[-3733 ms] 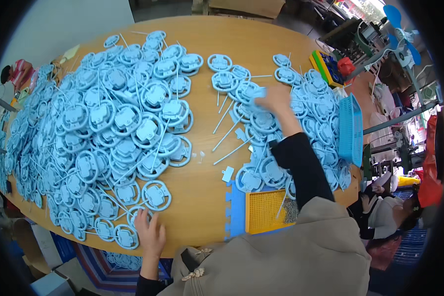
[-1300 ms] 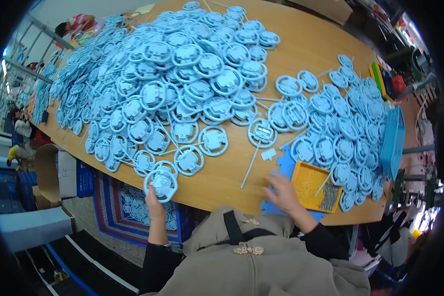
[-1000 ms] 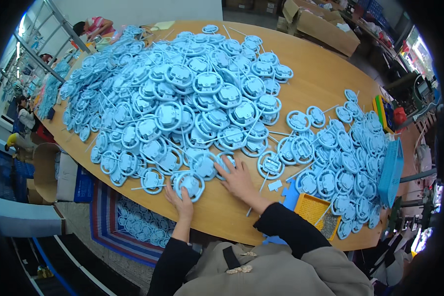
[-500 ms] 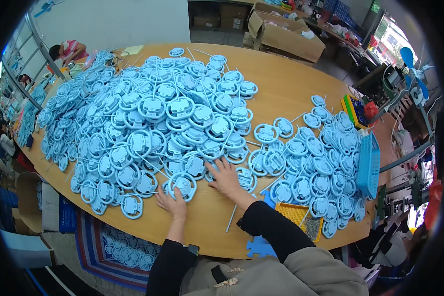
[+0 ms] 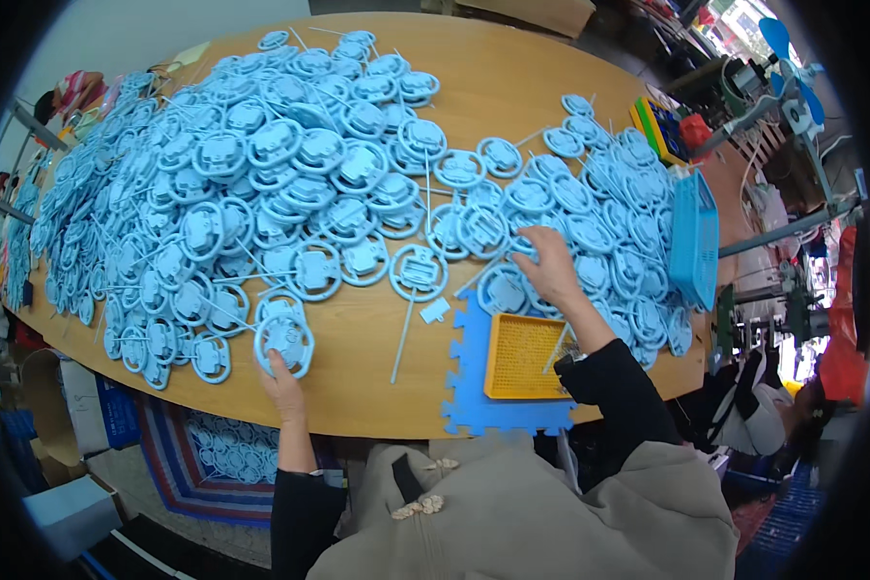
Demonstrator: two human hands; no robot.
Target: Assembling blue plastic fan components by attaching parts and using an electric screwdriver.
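Observation:
My left hand (image 5: 284, 391) is closed on the near rim of a light blue plastic wheel (image 5: 285, 346), shaped like a toy steering wheel with a flat hub. It is held tilted at the near edge of the large pile. My right hand (image 5: 551, 269) is over the smaller right-hand pile of similar wheels (image 5: 590, 232), thumb and forefinger apart, with nothing seen in its grasp. Between the hands lie a wheel with a thin rod (image 5: 418, 273) pointing toward me and a small flat light blue piece (image 5: 435, 310).
A large heap of blue wheels (image 5: 251, 164) covers the left of the wooden table (image 5: 358, 396). Near me, a yellow basket (image 5: 494, 362) sits on a blue foam mat (image 5: 464, 398). A blue basket (image 5: 694, 232) and a small fan (image 5: 793, 82) stand at right.
My left hand has moved left and nearer me, lifting a wheel by its rim. My right hand has left the large pile for the right-hand one. The view has shifted.

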